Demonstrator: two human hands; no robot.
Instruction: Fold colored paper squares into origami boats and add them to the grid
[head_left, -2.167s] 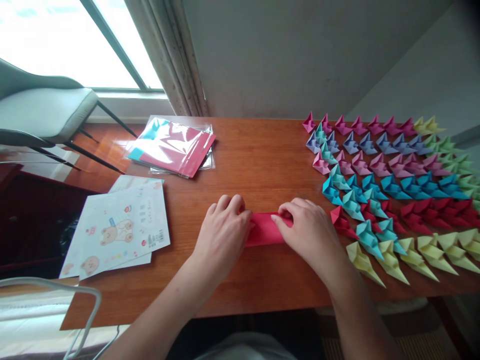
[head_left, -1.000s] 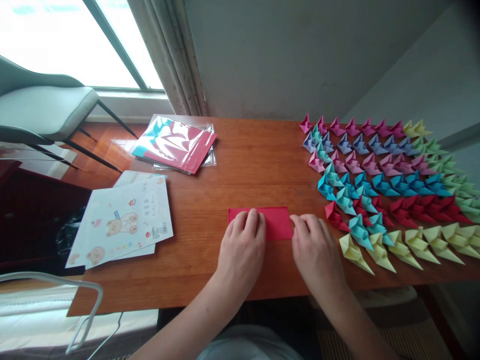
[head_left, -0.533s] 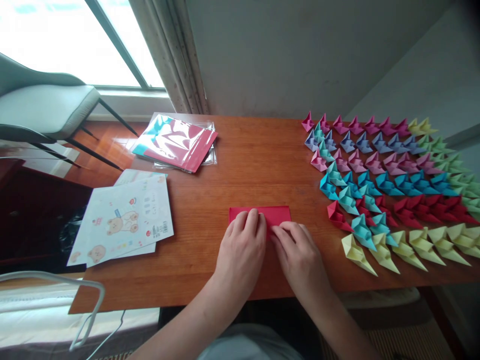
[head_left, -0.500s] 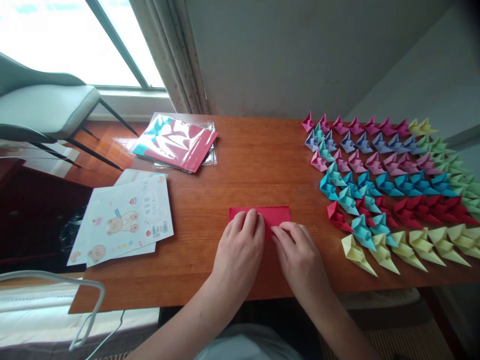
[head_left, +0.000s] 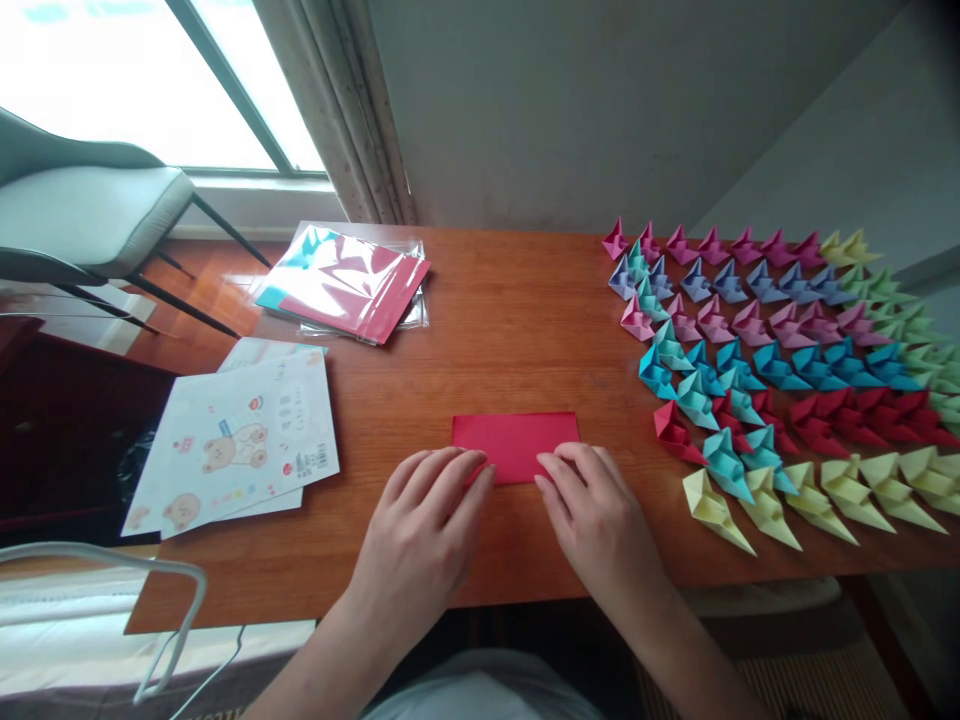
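A folded sheet of red paper lies flat on the wooden table in front of me, its long sides running left to right. At its near left corner is my left hand, fingers curled and pinched at the paper's edge. My right hand pinches the near edge toward the right corner, thumb and fingertips together. Both hands hide parts of the near edge; the middle of the sheet shows between them.
Rows of folded paper pieces in several colours, including yellow ones, cover the table's right side. Plastic-wrapped coloured paper lies at the back left, with bear-printed sheets nearer. A chair stands beyond the left edge.
My left hand has moved left and toward me, off the middle of the red paper to its near left corner, uncovering the sheet. My right hand has barely moved.
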